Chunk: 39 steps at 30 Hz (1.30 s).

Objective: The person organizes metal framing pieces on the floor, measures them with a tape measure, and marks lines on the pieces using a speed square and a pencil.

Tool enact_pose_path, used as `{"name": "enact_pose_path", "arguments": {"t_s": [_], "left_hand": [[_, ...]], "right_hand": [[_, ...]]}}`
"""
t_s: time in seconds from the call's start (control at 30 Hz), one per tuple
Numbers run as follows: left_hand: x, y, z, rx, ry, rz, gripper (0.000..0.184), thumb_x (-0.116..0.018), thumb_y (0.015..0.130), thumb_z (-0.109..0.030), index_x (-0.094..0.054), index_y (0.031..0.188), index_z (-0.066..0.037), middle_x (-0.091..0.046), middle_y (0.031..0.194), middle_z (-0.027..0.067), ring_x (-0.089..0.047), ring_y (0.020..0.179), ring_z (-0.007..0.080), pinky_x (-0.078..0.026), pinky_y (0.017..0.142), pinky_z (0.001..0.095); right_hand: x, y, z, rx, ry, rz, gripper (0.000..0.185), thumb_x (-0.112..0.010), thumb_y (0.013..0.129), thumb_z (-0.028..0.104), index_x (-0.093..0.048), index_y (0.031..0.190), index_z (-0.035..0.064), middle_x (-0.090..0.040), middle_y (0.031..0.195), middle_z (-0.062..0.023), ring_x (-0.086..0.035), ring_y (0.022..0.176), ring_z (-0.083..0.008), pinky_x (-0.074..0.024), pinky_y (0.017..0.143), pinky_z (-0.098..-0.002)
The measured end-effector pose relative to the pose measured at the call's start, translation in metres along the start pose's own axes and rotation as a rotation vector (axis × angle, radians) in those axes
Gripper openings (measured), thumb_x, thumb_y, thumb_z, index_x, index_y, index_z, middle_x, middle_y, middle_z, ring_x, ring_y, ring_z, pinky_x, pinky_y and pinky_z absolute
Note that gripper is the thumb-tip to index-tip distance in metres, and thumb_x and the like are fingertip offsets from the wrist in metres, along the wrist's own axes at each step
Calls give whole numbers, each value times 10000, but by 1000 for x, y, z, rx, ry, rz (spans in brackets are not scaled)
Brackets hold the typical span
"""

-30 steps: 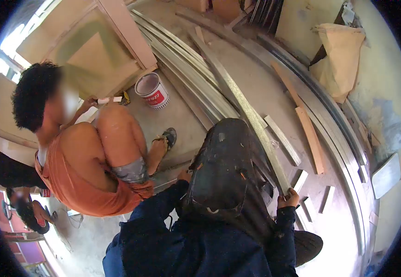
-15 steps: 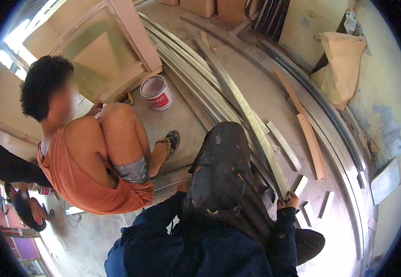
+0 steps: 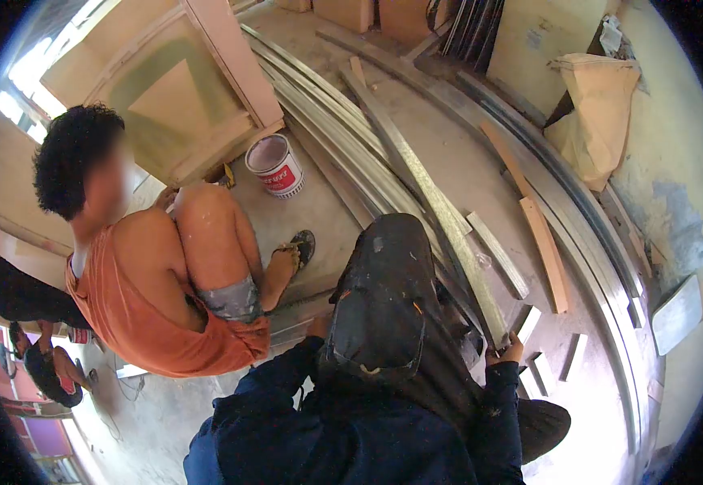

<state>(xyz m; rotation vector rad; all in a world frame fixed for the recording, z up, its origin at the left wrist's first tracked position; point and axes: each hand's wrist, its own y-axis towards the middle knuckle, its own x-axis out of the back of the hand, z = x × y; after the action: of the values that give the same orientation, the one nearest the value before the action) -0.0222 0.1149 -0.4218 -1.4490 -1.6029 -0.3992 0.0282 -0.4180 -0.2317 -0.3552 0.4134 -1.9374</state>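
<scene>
My right hand is closed around the near end of a long, flat metal bar, beside my right leg. The bar runs away from me and lies at a slant over other lengths on the floor. My left hand is mostly hidden behind my bent knee in dark trousers. It rests low by long metal strips, and its fingers do not show clearly. Short pale offcuts lie close to my right hand.
A person in an orange shirt squats at my left, near a paint can. Metal lengths and wooden strips lie across the floor. A beige sack leans by the right wall. Another person's leg shows at far left.
My hands and the metal bar stay almost where they were. The person in orange has shifted their head slightly, and the legs at far left have moved a little.
</scene>
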Motion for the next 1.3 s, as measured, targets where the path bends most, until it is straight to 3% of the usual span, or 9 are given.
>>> {"name": "enact_pose_path", "arguments": {"t_s": [0.13,0.27,0.4,0.47,0.87,1.1,1.13,1.2,1.3], "left_hand": [[6,-4,2,-62,-144,17,456,-603,778,-336,-583,1168,-101,-604,1081,198,-575,987,382,-447,845,455],[14,2,1,-388,-29,88,493,-626,752,-296,-563,1199,-97,-595,1092,212,-561,1027,373,-431,896,450],[-16,2,28,-408,-43,-89,501,-619,755,-278,-551,1224,-114,-584,1125,199,-544,1066,347,-413,931,439],[-25,3,35,-169,8,-40,487,-587,776,-273,-542,1243,-142,-561,1174,188,-516,1113,323,-403,959,423],[-17,2,-42,21,-74,84,434,-571,821,-362,-586,1147,-75,-626,985,160,-589,919,319,-454,842,442],[252,66,-208,-64,-44,-261,456,-562,850,-418,-613,1085,-32,-668,865,142,-635,795,317,-487,768,455],[234,140,-169,-39,-196,-361,495,-587,837,-475,-620,1039,-24,-663,898,130,-629,821,278,-489,772,410],[320,110,-313,-203,-252,-274,523,-701,779,-353,-550,1098,32,-605,1071,200,-618,915,277,-498,790,363],[298,113,-429,-751,-328,-197,567,-754,713,-341,-543,1112,1,-592,1070,186,-594,985,293,-479,841,373]], "right_hand": [[-8,1,16,-381,567,-112,432,-549,825,190,-430,1217,52,-483,1115,-113,-463,1010,-235,-459,764,-330],[-16,-3,29,-407,533,-186,364,-576,814,257,-496,1127,90,-480,1019,-101,-461,939,-238,-441,750,-347],[-3,13,1,-424,536,-135,312,-576,810,318,-537,1038,109,-483,985,-102,-460,912,-246,-427,724,-354],[-14,0,22,-441,546,-187,317,-577,808,320,-539,1036,103,-490,981,-102,-463,912,-246,-426,716,-355],[-29,-16,47,-383,504,-225,285,-540,835,285,-535,1037,84,-525,960,-92,-509,845,-239,-437,681,-359],[-23,-9,43,-462,597,-210,353,-593,795,278,-512,1078,84,-511,1003,-99,-487,939,-246,-471,688,-363],[-23,-5,40,-458,566,-203,368,-602,786,279,-508,1084,85,-509,1022,-98,-478,955,-246,-482,700,-366],[-25,-3,36,-448,551,-256,339,-615,778,252,-524,1049,70,-521,994,-98,-505,920,-256,-504,727,-381],[-18,0,23,-308,286,-278,252,-646,794,215,-573,966,47,-565,909,-98,-567,824,-251,-525,686,-382]]}}
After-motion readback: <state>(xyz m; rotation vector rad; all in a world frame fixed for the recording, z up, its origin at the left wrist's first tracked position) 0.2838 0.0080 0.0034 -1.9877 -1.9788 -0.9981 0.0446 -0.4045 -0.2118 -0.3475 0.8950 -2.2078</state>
